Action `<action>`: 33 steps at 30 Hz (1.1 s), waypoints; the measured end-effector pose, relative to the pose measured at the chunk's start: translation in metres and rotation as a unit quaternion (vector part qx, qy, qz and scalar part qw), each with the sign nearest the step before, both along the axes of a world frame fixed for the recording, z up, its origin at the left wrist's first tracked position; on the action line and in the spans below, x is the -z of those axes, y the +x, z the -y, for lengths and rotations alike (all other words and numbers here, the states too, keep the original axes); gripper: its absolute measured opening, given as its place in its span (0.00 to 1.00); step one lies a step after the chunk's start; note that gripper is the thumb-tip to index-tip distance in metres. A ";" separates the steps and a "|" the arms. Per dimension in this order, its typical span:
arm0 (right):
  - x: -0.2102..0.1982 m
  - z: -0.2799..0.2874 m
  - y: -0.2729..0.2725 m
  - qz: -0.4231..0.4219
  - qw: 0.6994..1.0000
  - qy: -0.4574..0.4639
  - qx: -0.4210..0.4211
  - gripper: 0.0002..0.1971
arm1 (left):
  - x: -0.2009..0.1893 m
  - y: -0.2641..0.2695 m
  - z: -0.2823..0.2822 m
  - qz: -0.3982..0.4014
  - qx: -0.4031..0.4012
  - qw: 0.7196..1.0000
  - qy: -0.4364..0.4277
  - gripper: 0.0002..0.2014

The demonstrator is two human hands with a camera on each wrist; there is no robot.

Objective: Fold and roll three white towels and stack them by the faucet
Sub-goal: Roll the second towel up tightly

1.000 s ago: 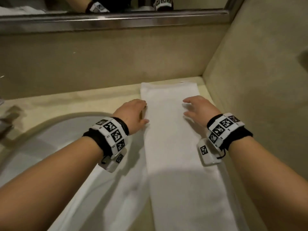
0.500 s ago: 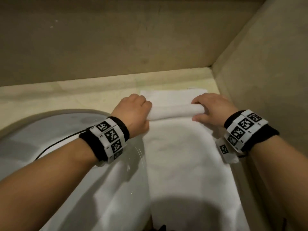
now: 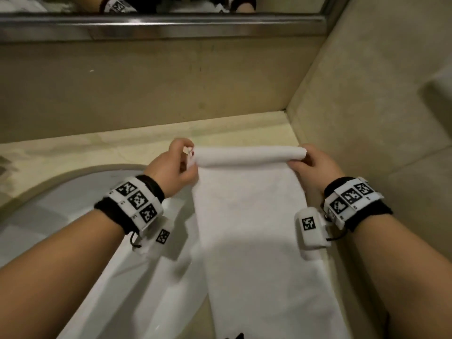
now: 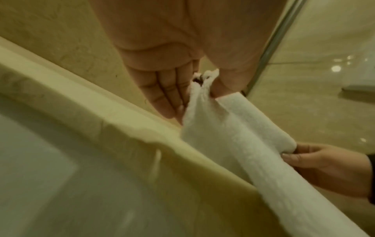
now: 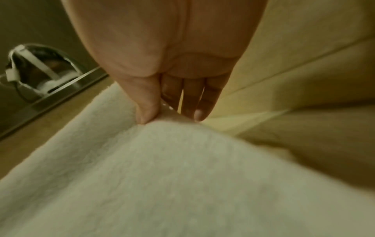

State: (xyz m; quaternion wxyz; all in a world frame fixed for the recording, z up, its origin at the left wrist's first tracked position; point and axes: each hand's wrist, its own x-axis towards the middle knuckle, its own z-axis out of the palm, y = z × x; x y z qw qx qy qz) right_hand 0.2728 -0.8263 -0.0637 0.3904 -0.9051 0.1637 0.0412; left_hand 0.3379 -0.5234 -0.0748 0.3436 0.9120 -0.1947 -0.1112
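Note:
A long white towel (image 3: 254, 231) lies folded into a narrow strip on the beige counter, running from the front edge toward the back wall. Its far end is rolled into a tight cylinder (image 3: 249, 155). My left hand (image 3: 182, 165) pinches the roll's left end between thumb and fingers, seen close in the left wrist view (image 4: 201, 89). My right hand (image 3: 307, 160) pinches the roll's right end (image 5: 162, 115). The roll is lifted slightly off the counter. A second white towel (image 3: 156, 285) drapes over the basin edge to the left.
The white sink basin (image 3: 49, 216) fills the lower left. The beige side wall (image 3: 367, 106) stands close beside my right hand. The back wall carries a metal-framed mirror (image 3: 159, 23). A strip of counter (image 3: 122, 140) lies between the roll and the back wall.
A second ago both hands lay flat on the towel's far end. They have curled that end toward me into a roll, which is now thicker and gripped at both ends.

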 end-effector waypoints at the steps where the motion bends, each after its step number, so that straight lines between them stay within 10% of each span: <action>1: -0.007 0.000 0.006 0.020 1.000 0.013 0.019 0.06 | -0.008 0.008 0.002 0.011 -0.005 1.000 -0.008 0.20; 9: -0.063 -0.004 0.089 0.165 0.983 0.056 0.065 0.09 | -0.066 0.083 0.013 0.057 -0.067 0.982 -0.167 0.15; 19: 0.037 0.002 0.108 0.028 0.986 0.122 0.107 0.21 | 0.025 0.084 0.029 -0.205 -0.105 0.945 -0.233 0.31; 22: 0.040 0.009 0.113 -0.006 0.991 0.107 0.077 0.21 | 0.029 0.090 0.030 -0.147 -0.109 0.974 -0.131 0.24; 26: 0.029 0.009 0.115 0.030 0.988 0.134 0.066 0.11 | 0.015 0.094 0.028 -0.149 -0.146 0.957 -0.202 0.10; 33: -0.011 0.007 0.145 0.110 0.983 0.127 0.078 0.09 | -0.013 0.111 0.031 -0.068 -0.164 0.962 -0.207 0.12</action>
